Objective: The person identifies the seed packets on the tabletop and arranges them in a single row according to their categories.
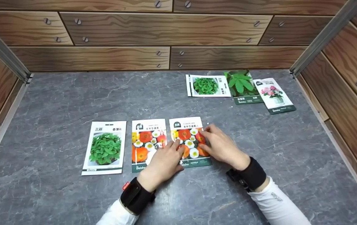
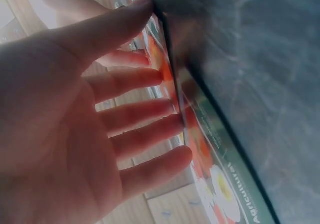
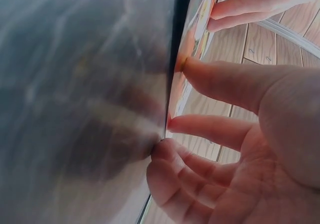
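Note:
Two flower seed packets with red, orange and white blooms lie side by side on the grey table, a left one [image 1: 141,145] and a right one [image 1: 189,142]. My left hand [image 1: 166,159] reaches across the gap between them, its straight fingertips on the packets. At the right packet's right edge is my right hand [image 1: 222,145]. Its thumb [image 3: 215,81] and index fingertip press on the packet, while the other fingers bend down beside its edge. Part of the left packet is hidden under the left hand.
Left of the pair lies a green-leaf seed packet [image 1: 105,148]. Toward the back right are a sideways green-leaf packet [image 1: 206,86], a dark green packet [image 1: 242,87] and a pink-flower packet [image 1: 275,95], close together. Wood-patterned walls [image 1: 166,29] bound the table.

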### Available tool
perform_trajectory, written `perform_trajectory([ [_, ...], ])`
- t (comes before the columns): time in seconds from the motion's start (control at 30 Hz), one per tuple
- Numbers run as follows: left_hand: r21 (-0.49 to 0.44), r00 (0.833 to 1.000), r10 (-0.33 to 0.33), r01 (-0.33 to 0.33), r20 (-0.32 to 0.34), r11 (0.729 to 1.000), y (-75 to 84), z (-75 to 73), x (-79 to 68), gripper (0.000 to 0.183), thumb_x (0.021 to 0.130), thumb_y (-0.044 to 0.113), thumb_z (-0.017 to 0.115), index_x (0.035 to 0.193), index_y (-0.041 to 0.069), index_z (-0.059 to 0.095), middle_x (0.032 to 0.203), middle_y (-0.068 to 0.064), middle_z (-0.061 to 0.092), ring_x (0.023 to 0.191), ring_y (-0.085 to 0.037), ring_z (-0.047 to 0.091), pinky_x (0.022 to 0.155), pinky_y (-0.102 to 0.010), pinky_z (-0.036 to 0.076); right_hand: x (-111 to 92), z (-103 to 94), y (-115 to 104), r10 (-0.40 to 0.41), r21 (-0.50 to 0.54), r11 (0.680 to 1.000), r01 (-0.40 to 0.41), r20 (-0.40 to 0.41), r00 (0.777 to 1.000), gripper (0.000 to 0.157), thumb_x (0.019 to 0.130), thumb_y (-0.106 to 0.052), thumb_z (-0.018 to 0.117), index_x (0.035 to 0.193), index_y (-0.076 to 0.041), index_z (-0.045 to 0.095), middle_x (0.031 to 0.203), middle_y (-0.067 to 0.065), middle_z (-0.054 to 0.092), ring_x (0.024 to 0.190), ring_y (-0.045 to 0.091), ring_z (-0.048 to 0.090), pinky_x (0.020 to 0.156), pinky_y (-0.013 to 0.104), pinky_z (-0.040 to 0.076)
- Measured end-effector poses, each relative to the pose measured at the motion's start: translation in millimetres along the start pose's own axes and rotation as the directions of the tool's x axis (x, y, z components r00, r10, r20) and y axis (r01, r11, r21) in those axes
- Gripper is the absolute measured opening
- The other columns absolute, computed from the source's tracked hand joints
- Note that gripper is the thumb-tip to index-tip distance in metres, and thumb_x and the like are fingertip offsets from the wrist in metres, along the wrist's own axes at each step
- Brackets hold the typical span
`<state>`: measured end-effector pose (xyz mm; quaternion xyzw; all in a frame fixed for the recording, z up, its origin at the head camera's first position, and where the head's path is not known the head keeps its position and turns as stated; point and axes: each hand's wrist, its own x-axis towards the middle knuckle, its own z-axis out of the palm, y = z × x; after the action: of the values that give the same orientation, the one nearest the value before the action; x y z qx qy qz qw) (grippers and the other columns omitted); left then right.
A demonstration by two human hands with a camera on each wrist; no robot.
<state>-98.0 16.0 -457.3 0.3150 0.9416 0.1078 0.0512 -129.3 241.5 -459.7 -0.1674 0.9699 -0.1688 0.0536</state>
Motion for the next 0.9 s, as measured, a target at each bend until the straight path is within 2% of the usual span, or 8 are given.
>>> perform_trajectory([
  [0.37,0.007,1.000,0.022,-0.021,-0.016,1.000,-2.3,0.4,0.5,0.063,0.085,0.035,0.087,0.135,0.003,0.065,0.146,-0.020,0.063,0.126,-0.034,0.066,0.088,-0.046,0.065,0.8,0.1,0.5,-0.030,-0.016,0.999,0.030,-0.003,1.000,0.047,0.096,-0.022,0.077,0.136,0.001,0.068,0.129,0.018,0.063,0.117,0.035,0.062,0.098,0.053,0.058],
  [0.63,0.017,1.000,0.019,-0.018,-0.023,1.000,-0.9,-0.6,0.0,0.056,0.085,0.033,0.087,0.129,0.004,0.066,0.144,-0.019,0.063,0.125,-0.033,0.065,0.085,-0.047,0.065,0.2,0.8,2.3,-0.060,-0.024,0.998,0.060,-0.022,0.998,0.044,0.096,-0.019,0.076,0.133,0.004,0.068,0.128,0.019,0.064,0.117,0.037,0.062,0.098,0.054,0.057],
  [0.77,-0.003,1.000,0.016,-0.016,-0.012,1.000,-0.7,-1.6,-0.3,0.059,0.086,0.033,0.086,0.132,0.004,0.066,0.146,-0.019,0.062,0.128,-0.034,0.064,0.087,-0.047,0.065,0.6,-0.6,1.9,-0.047,-0.015,0.999,0.047,-0.003,0.999,0.046,0.097,-0.020,0.076,0.135,0.004,0.067,0.130,0.019,0.063,0.119,0.037,0.062,0.100,0.054,0.057],
  [0.9,-0.060,0.999,0.022,-0.023,-0.029,0.998,-1.7,-3.9,-0.7,0.054,0.090,0.035,0.083,0.132,0.004,0.066,0.148,-0.021,0.061,0.130,-0.036,0.064,0.093,-0.048,0.064,0.9,-3.8,2.9,-0.020,0.027,0.999,0.019,0.010,1.000,0.052,0.098,-0.021,0.075,0.141,0.004,0.062,0.133,0.021,0.062,0.122,0.039,0.064,0.103,0.056,0.056],
])
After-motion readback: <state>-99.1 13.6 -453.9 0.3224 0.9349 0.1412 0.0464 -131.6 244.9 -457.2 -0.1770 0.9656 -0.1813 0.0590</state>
